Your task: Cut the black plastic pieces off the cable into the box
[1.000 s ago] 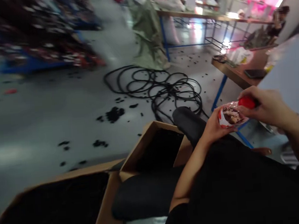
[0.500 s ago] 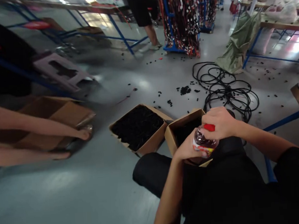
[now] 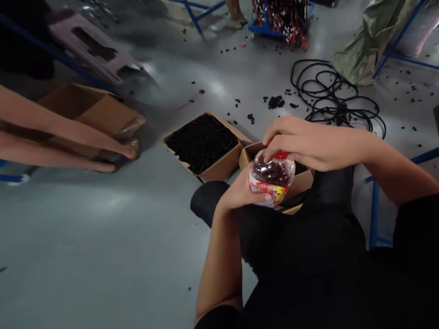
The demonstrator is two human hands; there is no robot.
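Observation:
A clear plastic bottle (image 3: 275, 174) with dark contents, a red cap and a red, white and yellow label is held above my lap. My left hand (image 3: 240, 189) is wrapped round its body from the left, thumb across the label. From above, my right hand (image 3: 296, 143) closes its fingers on the red cap, which shows only in part. Beneath the bottle, between my legs, stands an open cardboard box (image 3: 307, 181), mostly hidden by the hands.
Left of my hands, another cardboard box (image 3: 222, 170) is full of small black pieces. A coil of black cable (image 3: 335, 94) and scattered black bits (image 3: 276, 102) lie on the floor. Another person's legs (image 3: 51, 123) stretch past a large carton (image 3: 105, 115). Behind is a blue rack (image 3: 260, 29).
The bottle and both hands have moved left and closer to me, still together. My right hand stays on the cap. The view has tilted downward.

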